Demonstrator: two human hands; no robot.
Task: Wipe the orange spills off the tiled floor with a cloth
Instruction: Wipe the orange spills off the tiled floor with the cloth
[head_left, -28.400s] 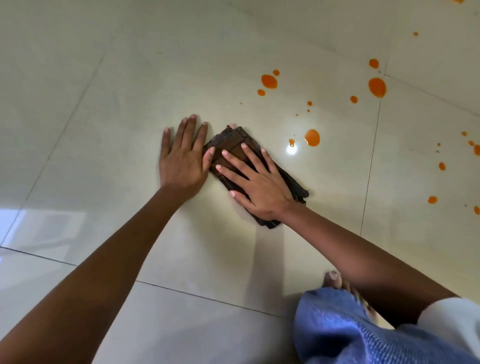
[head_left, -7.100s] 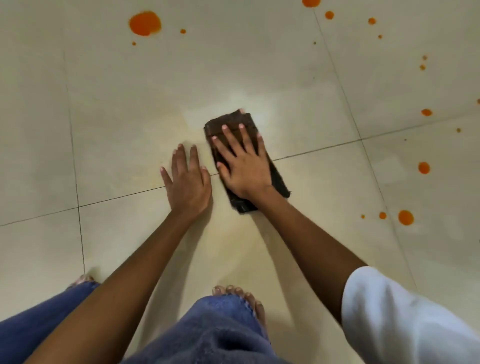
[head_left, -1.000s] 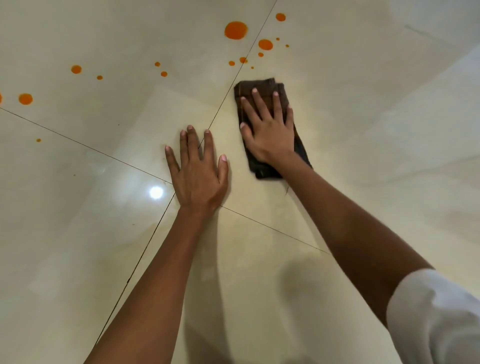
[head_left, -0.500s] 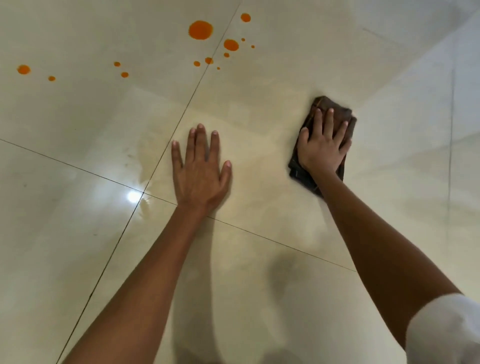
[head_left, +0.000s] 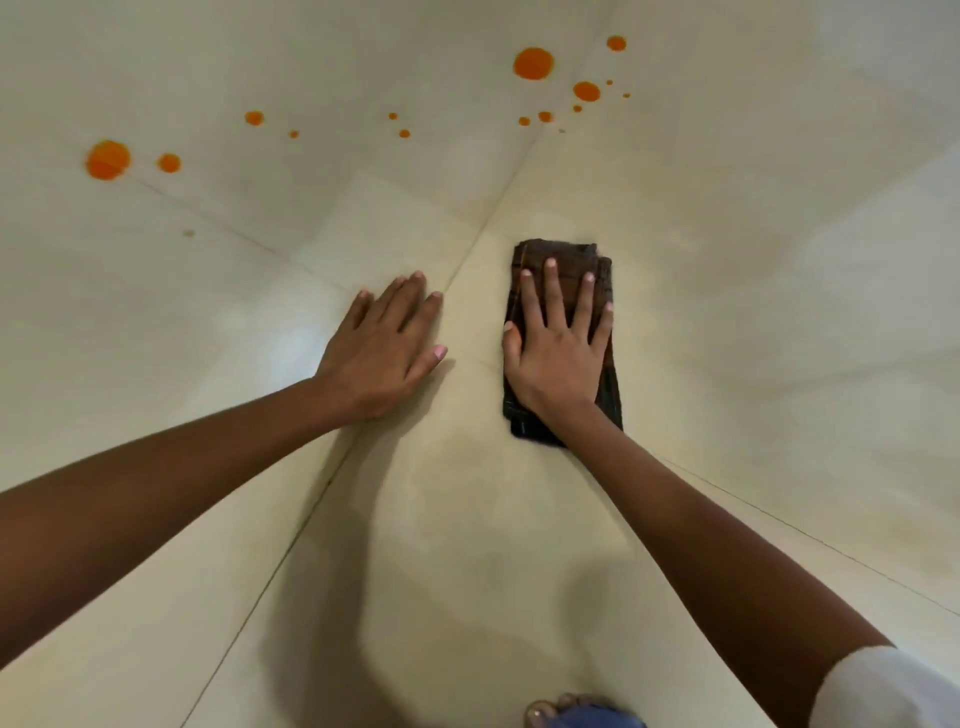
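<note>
Obs., head view. The folded dark brown cloth (head_left: 557, 253) lies flat on the tiled floor (head_left: 737, 322), just right of where two grout lines cross.

The right hand (head_left: 558, 358) lies on top of it, palm down. Grip: fingers straight and spread, none curled round the fabric, so the hand presses the cloth and does not pinch it. Likely reason: a flat palm loads the whole pad evenly and lets it slide.

The left hand (head_left: 382, 353) is flat on bare tile just left of the cloth, not touching it. Its grip is apart and holds nothing. Judged purpose: a prop for body weight while the person leans forward.

The cloth's long axis points up the frame, roughly toward the nearer spill cluster. The tile near the cloth shows no orange.

Counts:
- Hands: 2.
- Cloths: 1.
- Orange spills, right cluster around the large drop (head_left: 533, 64): about 8 clear, plus 1 faint speck.
- Orange spills, left scatter led by the biggest drop (head_left: 107, 159): 6 clear, plus 1 faint smear lower down.
- Total: roughly 14 drops not yet wiped, all well beyond the fingertips.

Also at the bottom edge are the toes (head_left: 540, 714) of one foot with a patch of blue fabric beside them, and a white sleeve (head_left: 883, 691) on the right arm.
</note>
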